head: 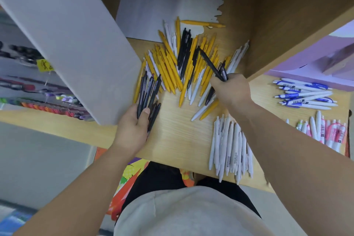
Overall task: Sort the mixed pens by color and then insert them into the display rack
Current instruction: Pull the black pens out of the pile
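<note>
A mixed pile of yellow, white and black pens [183, 63] lies on the wooden shelf [178, 140]. My left hand [132, 128] grips a bundle of black pens [148, 92] at the pile's left edge. At the pile's right edge my right hand [231, 90] pinches black pens [212, 65] lifted above the heap. A sorted group of white pens [229, 147] lies near the front edge, below my right forearm.
White pens with blue clips [304, 94] and white pens with pink labels [325, 132] lie at the right. A grey panel [72, 40] slants over the left. A wooden divider [287, 30] stands right of the pile. A rack of coloured pens [47, 107] sits at far left.
</note>
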`<state>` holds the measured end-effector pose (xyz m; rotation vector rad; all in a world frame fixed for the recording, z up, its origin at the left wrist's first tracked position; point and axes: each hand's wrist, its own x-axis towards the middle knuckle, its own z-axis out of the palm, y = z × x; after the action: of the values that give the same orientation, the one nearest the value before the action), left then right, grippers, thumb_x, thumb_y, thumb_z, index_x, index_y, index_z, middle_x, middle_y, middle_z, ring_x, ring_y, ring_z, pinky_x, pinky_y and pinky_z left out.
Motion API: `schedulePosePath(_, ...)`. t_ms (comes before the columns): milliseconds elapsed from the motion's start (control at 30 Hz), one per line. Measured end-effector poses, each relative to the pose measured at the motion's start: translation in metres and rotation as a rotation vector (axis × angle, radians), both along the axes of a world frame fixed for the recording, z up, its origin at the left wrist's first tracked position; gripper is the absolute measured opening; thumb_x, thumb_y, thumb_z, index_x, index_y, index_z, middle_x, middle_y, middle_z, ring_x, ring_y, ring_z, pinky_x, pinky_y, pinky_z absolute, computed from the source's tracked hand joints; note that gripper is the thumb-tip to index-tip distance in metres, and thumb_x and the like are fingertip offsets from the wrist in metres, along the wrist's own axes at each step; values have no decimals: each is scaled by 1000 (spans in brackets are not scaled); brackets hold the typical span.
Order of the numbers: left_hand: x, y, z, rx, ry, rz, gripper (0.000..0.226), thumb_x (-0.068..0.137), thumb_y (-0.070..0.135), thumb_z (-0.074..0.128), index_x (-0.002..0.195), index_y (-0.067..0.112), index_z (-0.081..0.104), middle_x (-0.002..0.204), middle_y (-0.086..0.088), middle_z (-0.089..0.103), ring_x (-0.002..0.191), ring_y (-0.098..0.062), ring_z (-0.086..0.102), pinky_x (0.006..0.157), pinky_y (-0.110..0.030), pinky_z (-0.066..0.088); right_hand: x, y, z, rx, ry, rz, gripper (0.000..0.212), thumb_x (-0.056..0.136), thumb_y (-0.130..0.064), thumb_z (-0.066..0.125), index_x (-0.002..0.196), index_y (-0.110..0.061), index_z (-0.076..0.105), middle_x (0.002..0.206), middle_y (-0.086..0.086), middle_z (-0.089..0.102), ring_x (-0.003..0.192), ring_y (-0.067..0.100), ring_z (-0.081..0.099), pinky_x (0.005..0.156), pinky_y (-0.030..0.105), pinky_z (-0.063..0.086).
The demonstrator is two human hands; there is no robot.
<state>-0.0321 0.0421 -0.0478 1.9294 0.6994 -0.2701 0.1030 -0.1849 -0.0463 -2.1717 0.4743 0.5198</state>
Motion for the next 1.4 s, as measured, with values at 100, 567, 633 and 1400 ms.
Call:
schedulePosePath(100, -29, 7, -3, 279, -22, -69, 21, 105, 28, 44, 92, 14, 53, 70, 1, 56, 65, -23, 53, 56, -33, 35, -17, 4, 17, 165, -53, 1, 39, 82, -26, 59, 60, -19, 27, 49, -7, 23, 44, 13, 19, 47, 24, 18)
schedulePosePath(567, -43, 21, -31, 698, 174, -319, 26, 101, 38, 45, 89, 15, 43, 91, -14, 60, 86, -38, 59, 65, -36, 40, -105, 59, -12, 33, 311, 588, 31, 101, -24, 42, 71, -12, 43, 70, 9, 54, 67, 30, 60, 55, 29, 42)
schedulePosePath(633, -42, 25, -30, 708, 135, -344, 26, 102, 38, 44, 93, 14, 46, 95, -16, 62, 88, -39, 59, 65, -37, 40, -104, 60, -11, -63, 330, 669, 34, 101, -25, 39, 70, -15, 46, 71, 10, 63, 61, 26, 65, 55, 29, 52)
schedulePosePath(1400, -26, 18, -31, 452, 33, -287, 36, 93, 32, 63, 124, 14, 59, 107, -9, 62, 95, -25, 60, 75, -32, 47, -102, 61, -34, 47, 136, 467, 27, 86, -27, 74, 108, -16, 64, 79, 2, 73, 77, 17, 70, 80, 37, 57)
